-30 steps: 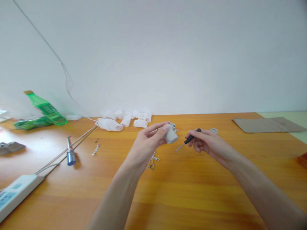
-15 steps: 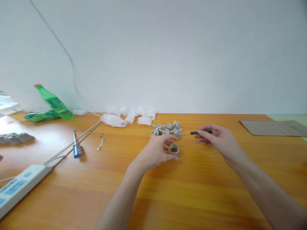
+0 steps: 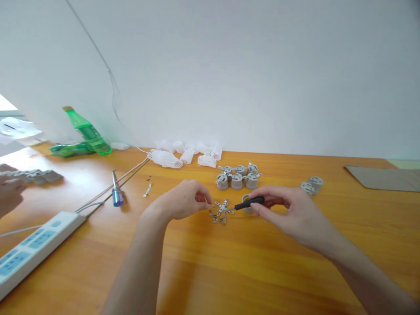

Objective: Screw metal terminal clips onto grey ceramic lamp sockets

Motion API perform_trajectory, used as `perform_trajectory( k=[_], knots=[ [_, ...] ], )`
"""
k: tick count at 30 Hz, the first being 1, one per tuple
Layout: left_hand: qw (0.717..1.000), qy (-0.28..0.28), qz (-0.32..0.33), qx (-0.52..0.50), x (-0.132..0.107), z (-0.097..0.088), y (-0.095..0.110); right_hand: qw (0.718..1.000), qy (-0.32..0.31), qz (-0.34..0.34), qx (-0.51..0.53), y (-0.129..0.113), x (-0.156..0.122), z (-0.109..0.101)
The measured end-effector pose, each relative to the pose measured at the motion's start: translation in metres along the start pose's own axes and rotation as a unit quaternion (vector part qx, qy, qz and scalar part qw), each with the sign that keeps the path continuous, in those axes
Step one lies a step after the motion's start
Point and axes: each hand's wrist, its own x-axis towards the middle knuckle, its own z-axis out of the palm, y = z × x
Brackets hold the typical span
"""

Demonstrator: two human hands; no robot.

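My left hand point(image 3: 183, 203) hovers just above the orange table point(image 3: 256, 271), fingertips pinched together at the edge of a small heap of metal brackets and screws point(image 3: 221, 211). Whether they hold one is too small to see. My right hand point(image 3: 290, 212) grips a small black-handled screwdriver point(image 3: 251, 202) lying crosswise over a grey lamp socket point(image 3: 246, 207), which stands on the table right of the brackets. Behind them sits a cluster of several grey sockets point(image 3: 238, 177).
Two more sockets point(image 3: 313, 183) lie to the right, a brown cardboard sheet point(image 3: 383, 177) beyond them. White foam nets point(image 3: 183, 155) line the wall. At left are a blue-handled screwdriver point(image 3: 115, 193), cables, a power strip point(image 3: 36, 243), a green bottle point(image 3: 83, 133) and another person's hand point(image 3: 9, 192).
My left hand set the socket it held down on the table, then moved left to the metal bits. My right hand brought the screwdriver down over that socket.
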Motion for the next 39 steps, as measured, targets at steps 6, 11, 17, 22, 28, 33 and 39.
perform_trajectory(
  k=[6, 11, 17, 22, 28, 33, 39],
  knots=[
    [0.999, -0.037, -0.019, 0.02, 0.004, 0.001, -0.002, 0.992, -0.004, -0.082, -0.092, -0.008, -0.005, 0.013],
    [0.998, -0.044, -0.023, 0.041, 0.006, 0.002, -0.003, 0.988, 0.002, -0.092, -0.122, -0.007, -0.007, 0.02],
    [0.998, -0.045, -0.022, 0.042, 0.005, 0.004, -0.004, 0.985, -0.034, -0.099, -0.137, -0.004, -0.009, 0.028],
    [0.998, -0.036, -0.019, 0.037, 0.006, 0.006, -0.002, 0.983, 0.01, -0.115, -0.144, -0.01, -0.01, 0.024],
    [0.999, -0.044, -0.006, 0.024, 0.01, 0.011, -0.006, 0.978, 0.066, -0.118, -0.158, -0.018, -0.008, 0.005],
    [0.999, -0.046, 0.007, 0.005, 0.014, 0.016, 0.0, 0.971, 0.104, -0.11, -0.183, -0.018, -0.007, -0.009],
    [0.998, -0.027, 0.053, -0.03, 0.016, 0.019, 0.012, 0.97, 0.112, -0.093, -0.193, -0.019, -0.007, -0.014]
  ],
)
